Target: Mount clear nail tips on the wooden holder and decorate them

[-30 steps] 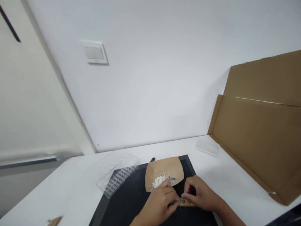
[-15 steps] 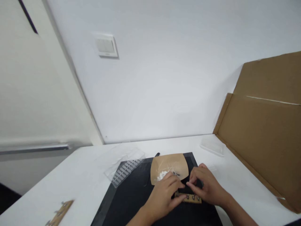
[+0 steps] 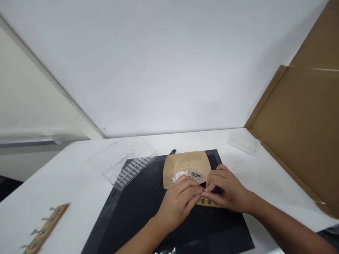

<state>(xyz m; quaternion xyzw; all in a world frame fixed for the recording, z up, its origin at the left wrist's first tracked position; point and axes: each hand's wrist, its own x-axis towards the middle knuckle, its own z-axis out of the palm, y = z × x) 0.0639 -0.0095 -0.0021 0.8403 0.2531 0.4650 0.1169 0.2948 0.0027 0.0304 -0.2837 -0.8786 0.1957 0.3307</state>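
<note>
On the black mat (image 3: 143, 215), my left hand (image 3: 178, 199) and my right hand (image 3: 229, 188) meet fingertip to fingertip above a small wooden strip (image 3: 213, 204) with round metal studs. Fingers of both hands are pinched together; whatever lies between them is too small to make out. My right hand covers the strip's right part. Just behind the hands sits a brown paper tray (image 3: 169, 169) holding white bits (image 3: 180, 174), thin sticks and small dark pieces.
Clear plastic tip trays (image 3: 134, 171) overlap the mat's back left corner. A second wooden strip with metal clips (image 3: 45, 231) lies at the front left. A clear box (image 3: 242, 144) is at the back right, beside a cardboard panel (image 3: 296, 141).
The view has tilted down. My fingertips, apart before, have come together over the wooden strip, and my left fingers have closed.
</note>
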